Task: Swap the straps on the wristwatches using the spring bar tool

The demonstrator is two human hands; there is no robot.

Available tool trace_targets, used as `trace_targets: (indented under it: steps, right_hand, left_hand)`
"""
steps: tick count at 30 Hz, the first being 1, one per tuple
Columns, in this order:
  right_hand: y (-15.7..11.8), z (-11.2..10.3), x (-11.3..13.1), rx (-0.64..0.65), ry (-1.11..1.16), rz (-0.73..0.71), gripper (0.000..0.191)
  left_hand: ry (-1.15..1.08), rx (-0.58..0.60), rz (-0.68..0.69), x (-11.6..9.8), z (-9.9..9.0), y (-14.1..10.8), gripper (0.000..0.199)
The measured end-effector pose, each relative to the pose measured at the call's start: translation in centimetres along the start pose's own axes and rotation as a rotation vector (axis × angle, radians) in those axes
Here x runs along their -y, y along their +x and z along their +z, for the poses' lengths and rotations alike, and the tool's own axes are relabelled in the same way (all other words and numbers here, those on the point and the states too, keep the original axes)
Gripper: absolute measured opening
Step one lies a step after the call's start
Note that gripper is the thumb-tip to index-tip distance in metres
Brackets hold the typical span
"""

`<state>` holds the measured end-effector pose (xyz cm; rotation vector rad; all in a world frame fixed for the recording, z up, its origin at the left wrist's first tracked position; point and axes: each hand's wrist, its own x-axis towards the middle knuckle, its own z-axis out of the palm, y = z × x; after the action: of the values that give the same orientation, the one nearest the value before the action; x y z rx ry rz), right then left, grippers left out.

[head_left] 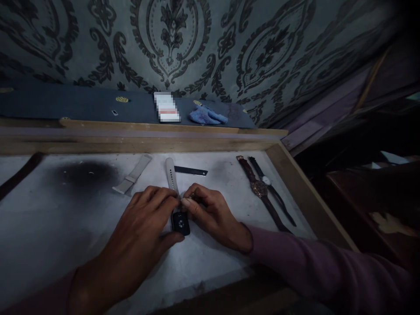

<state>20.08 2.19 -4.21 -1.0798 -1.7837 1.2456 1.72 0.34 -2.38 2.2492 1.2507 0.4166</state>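
A smartwatch (181, 224) with a black case lies back side up on the white work surface, between my hands. A pale strap (170, 170) with a row of holes runs up from the top of its case. My left hand (149, 214) grips the watch, its thumb by the case's lower edge and its fingers at the strap end. My right hand (210, 210) is closed in a pinch where strap and case meet; whatever lies between its fingertips is too small to make out. A flat dark blade (191, 170) rests just right of the strap.
A grey metal band (134, 175) lies to the left. On the right are a brown-strapped watch (259, 189) and a slim black-strapped watch (266, 180). A wooden rim (315, 201) borders the surface. Behind it, a ledge holds a blurred-out phone (166, 107) and a blue cloth (208, 115).
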Motion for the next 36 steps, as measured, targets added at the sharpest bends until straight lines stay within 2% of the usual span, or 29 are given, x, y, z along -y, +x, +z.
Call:
trace_targets:
  steps: [4,12,25,32,36]
  right_hand:
    - [0.03,-0.16,0.04,-0.001,-0.004,-0.006,0.018]
    - [-0.05,-0.21,0.17,0.004,-0.045,-0.025,0.019]
    - [-0.05,-0.13,0.77,0.025,-0.23,-0.174,0.014]
    - [-0.03,0.17,0.4,-0.01,-0.091,-0.06,0.018]
    - [-0.04,0.26,0.2,-0.01,-0.062,-0.048,0.018]
  left_hand:
    - [0.006,-0.003,0.001,0.03,0.07,-0.01,0.042]
    - [0.0,-0.027,0.008,0.11,0.19,-0.13,0.037]
    - [0.02,-0.025,0.018,0.08,0.22,-0.15,0.032]
    - [0.001,-0.007,0.011,-0.07,0.08,-0.22,0.035]
    - [0.004,0.001,-0.002,-0.04,0.1,-0.1,0.038]
